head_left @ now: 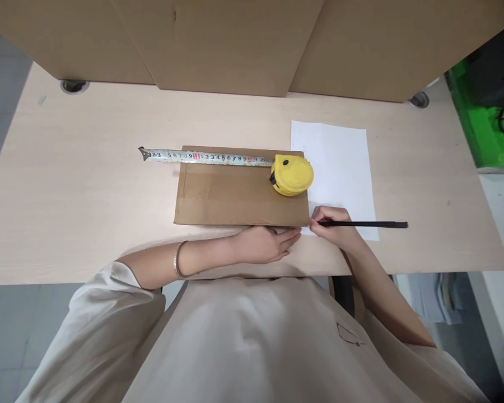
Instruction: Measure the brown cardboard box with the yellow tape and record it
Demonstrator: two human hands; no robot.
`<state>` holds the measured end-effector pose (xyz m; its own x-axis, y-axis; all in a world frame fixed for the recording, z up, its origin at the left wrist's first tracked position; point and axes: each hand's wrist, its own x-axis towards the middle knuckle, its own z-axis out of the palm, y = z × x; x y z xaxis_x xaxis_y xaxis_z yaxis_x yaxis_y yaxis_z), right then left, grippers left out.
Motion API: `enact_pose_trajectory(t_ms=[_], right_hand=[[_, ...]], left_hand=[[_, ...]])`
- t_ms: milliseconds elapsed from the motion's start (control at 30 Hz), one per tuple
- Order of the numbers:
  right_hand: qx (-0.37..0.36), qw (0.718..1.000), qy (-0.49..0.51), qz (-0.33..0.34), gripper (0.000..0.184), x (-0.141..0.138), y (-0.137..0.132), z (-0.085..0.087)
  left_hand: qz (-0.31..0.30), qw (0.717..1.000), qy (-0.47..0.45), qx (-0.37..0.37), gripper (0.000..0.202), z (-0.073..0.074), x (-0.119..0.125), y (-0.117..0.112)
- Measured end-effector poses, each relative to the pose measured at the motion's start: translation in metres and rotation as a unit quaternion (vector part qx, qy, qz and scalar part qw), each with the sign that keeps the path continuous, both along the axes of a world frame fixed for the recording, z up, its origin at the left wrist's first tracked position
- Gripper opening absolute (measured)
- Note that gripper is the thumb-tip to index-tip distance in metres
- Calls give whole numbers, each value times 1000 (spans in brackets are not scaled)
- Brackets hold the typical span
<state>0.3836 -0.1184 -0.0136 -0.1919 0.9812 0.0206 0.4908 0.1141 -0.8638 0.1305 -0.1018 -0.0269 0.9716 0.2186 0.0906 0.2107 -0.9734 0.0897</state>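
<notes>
A black pen (363, 224) is pinched in my right hand (331, 224), its long end pointing right over a white sheet of paper (340, 162). The fist is by the lower right corner of a flat brown cardboard box (235, 196). My left hand (262, 244) lies along the box's near edge with its fingers stretched toward the right hand; its fingertips are close to the paper's lower corner. On the box rests a yellow tape measure (294, 174), its metal blade (218, 159) pulled out to the left past the box. The pen's tip is hidden.
Tall cardboard panels (227, 45) stand along the back of the light wooden table (88, 184). Round cable holes (74, 86) sit near the rear corners. At the right are a green surface (487, 134) and a dark object with a cable.
</notes>
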Motion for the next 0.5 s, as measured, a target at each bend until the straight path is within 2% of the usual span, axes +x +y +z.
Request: enact_pose_trajectory(t_ms=[200,500], right_hand=[[-25,1000,-1,10,34,0,-2,0],[-8,1000,-13,13,30,1,0,-2]], left_hand=[[0,1000,-4,-4,54,0,0,0],[-3,1000,-10,13,51,-2,1,-1]])
